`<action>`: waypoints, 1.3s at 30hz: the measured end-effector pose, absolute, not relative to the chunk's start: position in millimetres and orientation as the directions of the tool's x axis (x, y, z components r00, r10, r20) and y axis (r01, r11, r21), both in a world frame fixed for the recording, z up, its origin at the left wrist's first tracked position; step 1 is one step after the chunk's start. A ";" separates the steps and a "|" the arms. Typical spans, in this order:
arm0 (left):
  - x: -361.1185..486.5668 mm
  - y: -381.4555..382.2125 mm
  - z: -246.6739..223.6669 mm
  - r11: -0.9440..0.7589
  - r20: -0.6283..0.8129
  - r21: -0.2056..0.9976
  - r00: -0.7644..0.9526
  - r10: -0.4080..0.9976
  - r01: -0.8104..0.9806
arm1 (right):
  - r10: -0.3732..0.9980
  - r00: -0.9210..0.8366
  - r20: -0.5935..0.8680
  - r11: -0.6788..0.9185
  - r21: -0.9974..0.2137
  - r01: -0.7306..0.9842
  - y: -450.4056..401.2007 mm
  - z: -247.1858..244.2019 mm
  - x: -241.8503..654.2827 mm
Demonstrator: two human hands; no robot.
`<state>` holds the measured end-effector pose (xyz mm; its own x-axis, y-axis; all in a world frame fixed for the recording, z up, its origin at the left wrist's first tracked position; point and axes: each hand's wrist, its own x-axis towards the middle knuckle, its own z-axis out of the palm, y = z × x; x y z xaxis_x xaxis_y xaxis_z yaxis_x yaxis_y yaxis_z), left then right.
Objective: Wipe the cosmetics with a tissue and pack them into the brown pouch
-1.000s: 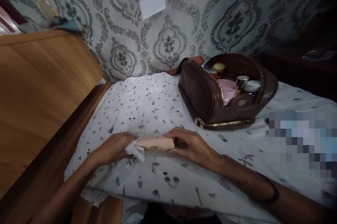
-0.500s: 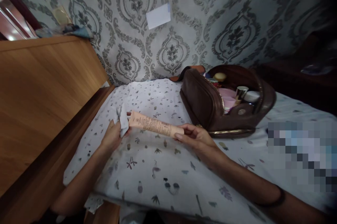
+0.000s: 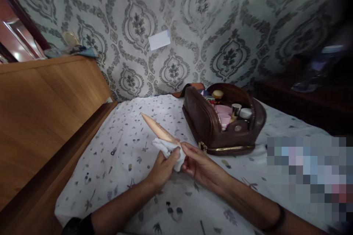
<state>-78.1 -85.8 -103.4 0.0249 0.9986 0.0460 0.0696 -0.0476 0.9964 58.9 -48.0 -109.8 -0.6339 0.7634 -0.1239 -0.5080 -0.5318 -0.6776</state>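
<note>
White cloth (image 3: 168,152) bunched around a peach tube (image 3: 159,128), left hand (image 3: 163,169) clasping it, right hand (image 3: 200,165) pinching alongside, forearms (image 3: 118,210) converging

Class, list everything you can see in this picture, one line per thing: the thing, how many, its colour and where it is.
Tapered plastic squeeze tube: one, peach, between the hands, tip pointing away.
Crumpled cloth: one, white, around the tube's lower end.
Leather toiletry bag: one, dark brown, open, right of the hands.
Round containers: two, pink, inside the bag.
Printed sheet: one, white with small dark motifs, beneath the bag and hands.
Wooden panel: one, honey-brown, left.
Damask wallpaper: one wall, grey-green, behind the sheet.
Paper card: one, white, on the wallpaper.
Left hand: one, on the cloth.
Right hand: one, at the tube's lower end.
</note>
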 end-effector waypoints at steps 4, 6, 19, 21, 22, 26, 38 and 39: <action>-81.1 -79.2 -90.4 -0.098 0.088 0.988 -0.091 0.992 -0.121 | 0.716 -0.689 -0.117 -0.554 -0.696 -0.458 -47.1 -110.7 60.6; -91.2 -73.0 -79.6 -0.154 0.126 0.974 -0.166 0.978 -0.168 | 0.699 -0.703 -0.126 -0.551 -0.722 -0.418 -46.8 -112.1 60.6; -93.2 -59.7 -48.8 -0.097 -0.033 0.871 -0.255 0.966 -0.482 | 0.870 -0.395 0.295 0.305 -0.951 -0.038 -55.5 -120.0 56.2; -82.5 -65.1 -56.4 -0.055 -0.034 0.892 -0.189 0.981 -0.449 | 0.875 -0.372 0.310 0.325 -0.945 -0.022 -57.2 -121.4 56.0; -77.7 -68.1 -61.3 -0.036 -0.034 0.898 -0.152 0.988 -0.438 | 0.877 -0.357 0.323 0.332 -0.943 -0.037 -57.5 -122.0 55.9; -67.0 -78.7 -85.0 -0.001 -0.006 0.929 -0.017 1.000 -0.370 | 0.866 -0.312 0.391 0.368 -0.920 -0.131 -57.0 -122.3 55.8; -110.5 -83.7 -93.9 -0.113 0.129 0.960 -0.048 0.990 0.255 | 0.803 -0.351 0.482 0.546 -0.831 0.108 -57.3 -107.7 66.9; -112.7 -85.2 -92.2 -0.139 0.153 0.940 -0.020 0.988 0.313 | 0.821 -0.324 0.471 0.517 -0.853 0.069 -58.1 -102.3 68.7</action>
<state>-112.7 -85.2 -92.2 -0.0204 0.9881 0.1526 0.3126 -0.1386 0.9397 68.7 -58.1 -102.3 -0.3239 0.8207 0.4707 0.0691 0.5167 -0.8534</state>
